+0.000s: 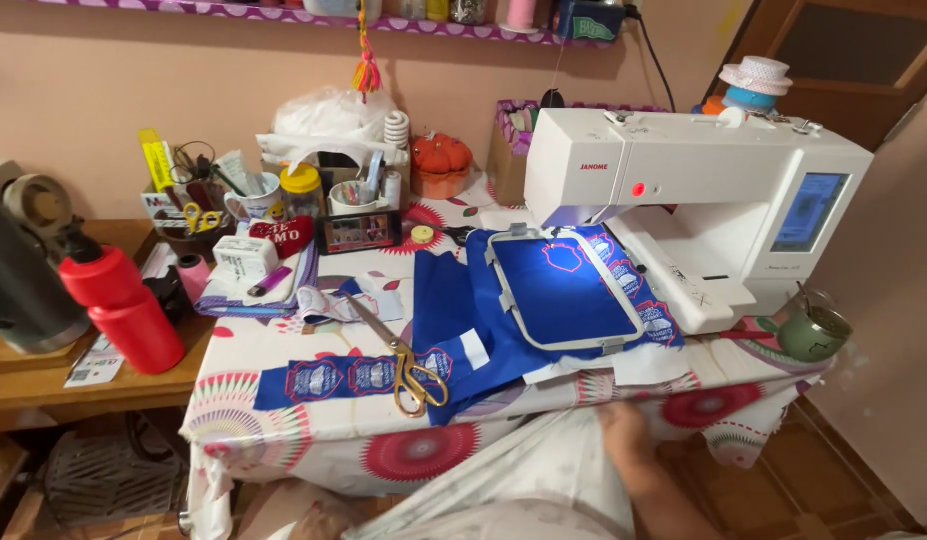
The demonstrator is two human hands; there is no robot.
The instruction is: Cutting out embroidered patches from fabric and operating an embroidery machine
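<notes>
My right hand [622, 425] is low at the table's front edge, against a white cloth [544, 470] that drapes toward me; its fingers are hidden and blurred. My left hand is out of sight. Just above it on the table, blue fabric [569, 290] with stitched badges is stretched in a grey embroidery hoop [506, 290] attached to a white embroidery machine [684, 170]. Gold-handled scissors [416, 375] lie left of the hand on a strip of blue embroidered patches [319, 380].
A flower-patterned tablecloth [284, 425] covers the table. A green mug [812, 333] stands at the right edge. Cups of pens and tools [254, 200], an orange pincushion [442, 160] and a bag crowd the back. A red bottle [124, 305] stands on the wooden side table [44, 385].
</notes>
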